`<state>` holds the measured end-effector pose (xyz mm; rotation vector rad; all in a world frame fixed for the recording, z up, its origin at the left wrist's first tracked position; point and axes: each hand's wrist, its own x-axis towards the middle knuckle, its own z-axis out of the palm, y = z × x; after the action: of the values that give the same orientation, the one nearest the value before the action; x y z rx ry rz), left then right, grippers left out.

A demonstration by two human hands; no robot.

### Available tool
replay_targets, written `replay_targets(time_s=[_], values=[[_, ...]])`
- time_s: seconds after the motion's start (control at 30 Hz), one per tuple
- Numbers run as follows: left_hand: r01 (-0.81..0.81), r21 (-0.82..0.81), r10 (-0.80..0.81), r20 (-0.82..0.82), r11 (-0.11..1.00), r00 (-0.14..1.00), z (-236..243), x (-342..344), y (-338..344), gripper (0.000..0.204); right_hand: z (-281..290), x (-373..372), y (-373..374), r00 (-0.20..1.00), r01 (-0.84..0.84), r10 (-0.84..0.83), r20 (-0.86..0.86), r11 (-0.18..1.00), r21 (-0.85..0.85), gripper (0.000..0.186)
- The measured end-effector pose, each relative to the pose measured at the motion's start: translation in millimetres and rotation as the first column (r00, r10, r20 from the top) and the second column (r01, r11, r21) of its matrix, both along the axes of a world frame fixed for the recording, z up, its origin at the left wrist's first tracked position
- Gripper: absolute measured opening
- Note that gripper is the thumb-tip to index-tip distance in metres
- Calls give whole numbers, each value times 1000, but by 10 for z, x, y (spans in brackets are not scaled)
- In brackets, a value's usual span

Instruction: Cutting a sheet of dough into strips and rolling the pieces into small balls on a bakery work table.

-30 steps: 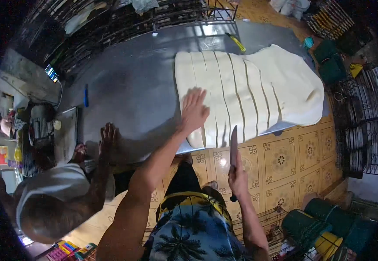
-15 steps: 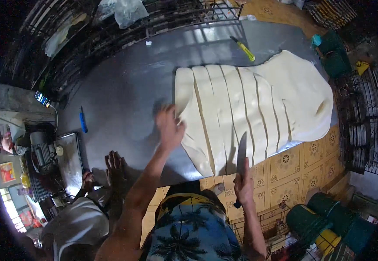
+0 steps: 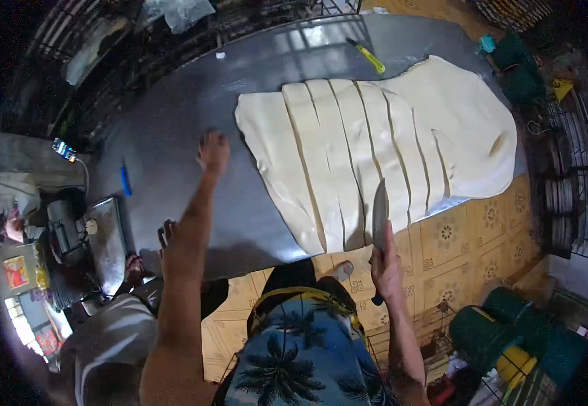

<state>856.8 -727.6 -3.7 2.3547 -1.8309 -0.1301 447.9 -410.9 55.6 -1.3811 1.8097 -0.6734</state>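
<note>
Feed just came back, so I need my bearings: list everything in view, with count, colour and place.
dough sheet: one, cream, cut into strips, right half of table
table: one, grey metal, centre
knife: one, steel blade, over the dough's near edge
yellow-handled tool: one, far edge of table
blue pen-like item: one, table's left side
another person's hand: one, table's near-left edge
green crates: several, floor at lower right
left hand: flat on the bare table, left of the dough
right hand: gripping the knife handle
</note>
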Motion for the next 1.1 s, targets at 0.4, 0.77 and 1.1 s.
replay_targets(time_s=[0.4,0.77,1.1], values=[[547,-183,-573,-153,817,805,-74,-1133,3006,48,-14,80,-63,974,-224,224,-20,975,14,80],[397,-33,-359,-497,917,790,-186,-883,3069,38,-312,1592,-2004,895,-417,403,-192,908,-38,79],[265,-53,-208,-771,963,602,-293,-834,3106,37,-727,2401,-4060,767,-522,488,-416,852,38,68]])
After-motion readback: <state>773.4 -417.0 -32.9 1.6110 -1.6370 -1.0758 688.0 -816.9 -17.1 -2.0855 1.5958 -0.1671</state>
